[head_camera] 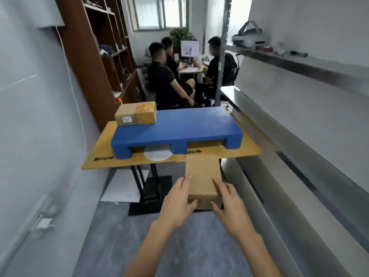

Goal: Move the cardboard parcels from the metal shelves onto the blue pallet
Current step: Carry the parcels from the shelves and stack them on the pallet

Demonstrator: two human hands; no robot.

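Gripping a plain cardboard parcel [202, 174] at its near end, the left hand [177, 202] and right hand [229, 204] clasped it from either side, fingers curled over the top edges and thumbs against the near face. It hung in the air, its far end overlapping the near edge of the cardboard sheet [239, 148] that covered a small black-legged table. On that sheet sat the blue pallet [179, 124], and at its far left corner a labelled parcel [125, 116] and a taped parcel [145, 113] stood side by side, touching. Along the right ran the metal shelves [299, 62], with a white headset [249, 37] on the upper level. A brown wooden bookcase [103, 56] stood on the left, and three seated people [161, 76] faced a monitor [190, 48] beyond the table.
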